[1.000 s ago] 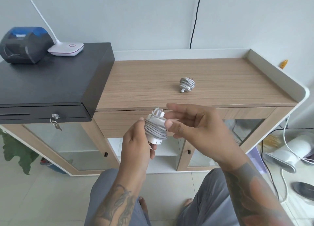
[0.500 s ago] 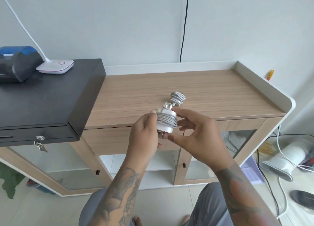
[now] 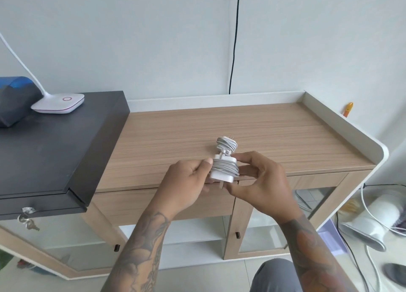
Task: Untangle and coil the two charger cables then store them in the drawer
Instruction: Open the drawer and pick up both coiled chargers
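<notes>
A white charger (image 3: 224, 169) with its grey cable wound round it is held between both hands over the front edge of the wooden cabinet top (image 3: 274, 137). My left hand (image 3: 186, 184) pinches its left side; my right hand (image 3: 261, 181) grips its right side and underside. A second coiled charger (image 3: 227, 144) lies on the cabinet top just behind the first, its prongs pointing up. The drawer front (image 3: 136, 203) below the top is closed.
A black cash box (image 3: 50, 148) with keys in its lock sits at the left, carrying a white lamp base (image 3: 58, 103) and a dark printer (image 3: 15, 100). A raised white rim (image 3: 342, 120) borders the cabinet top. A white fan (image 3: 371, 223) and cables lie on the floor, right.
The view has come closer and tilted up. Both hands have carried the wrapped charger forward over the cabinet's front edge, just in front of the second coil.
</notes>
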